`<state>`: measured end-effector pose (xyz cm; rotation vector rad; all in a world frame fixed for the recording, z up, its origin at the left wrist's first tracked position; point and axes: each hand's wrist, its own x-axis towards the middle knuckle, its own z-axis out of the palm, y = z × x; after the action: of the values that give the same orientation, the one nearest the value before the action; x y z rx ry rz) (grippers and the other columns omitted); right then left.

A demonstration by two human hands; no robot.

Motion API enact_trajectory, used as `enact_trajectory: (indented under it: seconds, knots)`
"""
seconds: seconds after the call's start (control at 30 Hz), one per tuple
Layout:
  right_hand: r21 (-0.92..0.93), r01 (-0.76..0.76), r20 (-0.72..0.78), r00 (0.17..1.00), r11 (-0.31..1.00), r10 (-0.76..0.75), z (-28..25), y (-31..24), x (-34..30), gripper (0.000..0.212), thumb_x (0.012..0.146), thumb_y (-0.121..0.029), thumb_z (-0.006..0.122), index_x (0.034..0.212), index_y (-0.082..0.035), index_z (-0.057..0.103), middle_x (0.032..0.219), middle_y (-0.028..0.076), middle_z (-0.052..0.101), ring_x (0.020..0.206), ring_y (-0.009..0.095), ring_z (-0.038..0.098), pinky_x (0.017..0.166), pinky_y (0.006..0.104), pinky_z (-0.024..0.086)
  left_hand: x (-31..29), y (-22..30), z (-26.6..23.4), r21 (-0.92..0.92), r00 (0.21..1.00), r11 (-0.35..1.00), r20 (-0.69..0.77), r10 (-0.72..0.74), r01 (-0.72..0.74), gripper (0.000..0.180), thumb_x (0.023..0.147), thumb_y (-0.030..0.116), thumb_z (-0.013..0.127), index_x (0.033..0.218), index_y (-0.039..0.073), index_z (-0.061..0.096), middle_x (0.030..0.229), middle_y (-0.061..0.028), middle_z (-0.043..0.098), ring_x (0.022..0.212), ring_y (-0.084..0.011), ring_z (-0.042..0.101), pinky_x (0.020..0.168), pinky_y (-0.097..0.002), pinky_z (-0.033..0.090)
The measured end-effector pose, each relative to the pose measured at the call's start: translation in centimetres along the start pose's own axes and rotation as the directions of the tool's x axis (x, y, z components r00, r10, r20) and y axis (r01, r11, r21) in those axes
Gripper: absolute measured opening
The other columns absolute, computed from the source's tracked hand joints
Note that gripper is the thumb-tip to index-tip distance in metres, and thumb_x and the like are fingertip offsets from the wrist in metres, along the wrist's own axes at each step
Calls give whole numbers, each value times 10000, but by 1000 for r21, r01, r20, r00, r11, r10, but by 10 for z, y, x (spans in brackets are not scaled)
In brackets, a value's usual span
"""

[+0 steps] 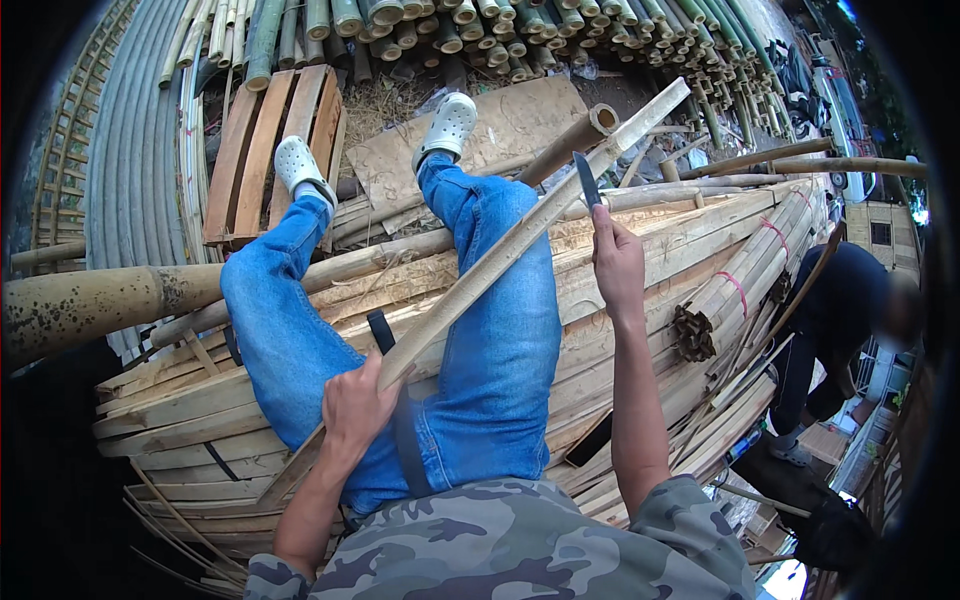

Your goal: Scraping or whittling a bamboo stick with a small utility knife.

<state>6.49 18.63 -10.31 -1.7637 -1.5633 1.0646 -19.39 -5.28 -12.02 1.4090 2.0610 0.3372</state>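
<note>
A long split bamboo strip [520,235] slants across my lap, from beside my left forearm up to the far right. My left hand [355,402] is closed round its lower part, near my left thigh. In my right hand [617,262] is a knife [587,183] with a dark blade pointing up and away. The blade lies close to the strip's far part; whether it touches cannot be told. My legs in blue jeans are spread beneath the strip, and I sit on stacked wooden slats [610,330].
Cut bamboo poles [450,30] are piled at the far side. A wooden crate [265,150] stands by my left foot, and a thick bamboo pole [110,305] juts in from the left. A dark phone-like slab [590,440] lies at my right. Another person [835,310] bends over farther right.
</note>
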Motion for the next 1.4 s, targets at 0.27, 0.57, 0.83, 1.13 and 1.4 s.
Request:
enact_trajectory:
  seconds: [0.27,0.57,0.83,1.13,1.4]
  knots:
    - [13,63,38,997,998,-64,24,-19,-28,487,1035,-368,533,672,-44,532,571,-76,347,541,27,286,469,264,216,5,-6,-4,-107,996,994,-89,-18,9,360,863,344,732,882,-5,647,585,-194,625,551,-384,649,500,-442,500]
    - [-255,123,86,991,959,-104,31,-39,11,524,1016,-442,501,848,32,645,551,162,535,516,231,526,540,400,403,3,0,-5,-40,996,999,-84,-22,19,347,852,330,731,891,-5,646,581,-200,621,561,-387,655,528,-462,519]
    - [-434,297,211,951,850,-225,63,-38,-39,558,1030,-427,492,770,57,594,525,159,466,474,177,405,489,392,345,0,-5,2,-53,992,999,-128,-8,2,337,842,301,733,849,-16,618,598,-224,615,585,-413,648,531,-478,510]
    - [-227,157,171,978,961,-119,52,-50,-26,567,1034,-421,468,751,55,588,531,193,482,484,257,475,523,419,391,-1,-1,3,-63,990,998,-141,-17,8,272,822,246,726,822,14,584,614,-218,624,603,-415,650,549,-493,519]
    - [-279,130,243,968,951,-61,55,-47,-35,539,1020,-429,496,829,57,632,551,181,508,509,244,487,562,409,415,-2,-2,3,-54,993,998,-115,-21,14,266,807,227,729,817,15,569,615,-225,622,604,-418,648,556,-497,518]
